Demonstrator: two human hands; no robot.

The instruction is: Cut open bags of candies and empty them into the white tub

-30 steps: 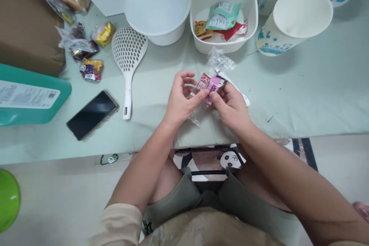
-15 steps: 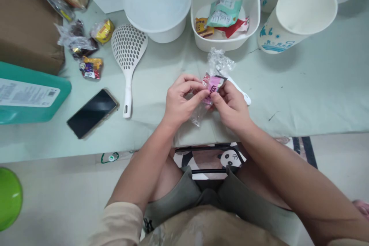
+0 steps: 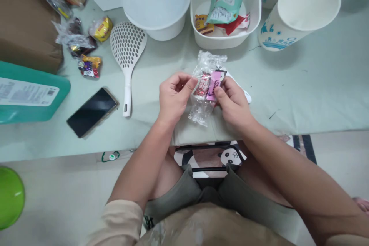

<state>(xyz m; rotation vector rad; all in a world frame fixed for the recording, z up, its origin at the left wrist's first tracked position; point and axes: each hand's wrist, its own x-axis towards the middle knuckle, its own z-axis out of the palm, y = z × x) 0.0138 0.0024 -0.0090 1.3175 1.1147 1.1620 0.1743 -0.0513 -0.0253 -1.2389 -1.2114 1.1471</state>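
Observation:
My left hand (image 3: 173, 98) and my right hand (image 3: 235, 102) both pinch a small clear plastic bag (image 3: 203, 102) just above the pale green table (image 3: 302, 92). Inside the bag sit a red wrapped candy (image 3: 202, 84) and a pink wrapped candy (image 3: 213, 83). The left fingers grip the bag's left edge. The right thumb and fingers hold the pink wrapper through the plastic. A white spoon (image 3: 245, 94) lies under my right hand, mostly hidden.
A square white tub (image 3: 253, 19) holding snack packets, a round white bowl (image 3: 157, 4), a slotted white ladle (image 3: 127, 55), a phone (image 3: 92, 112), loose candies (image 3: 90, 65), a teal box (image 3: 29, 96), a paper cup (image 3: 296, 11). A panda bag (image 3: 213, 157) sits on my lap.
My hands have drawn slightly apart, so the clear bag is stretched out between them and the two candies show more plainly. Everything else on the table has stayed put.

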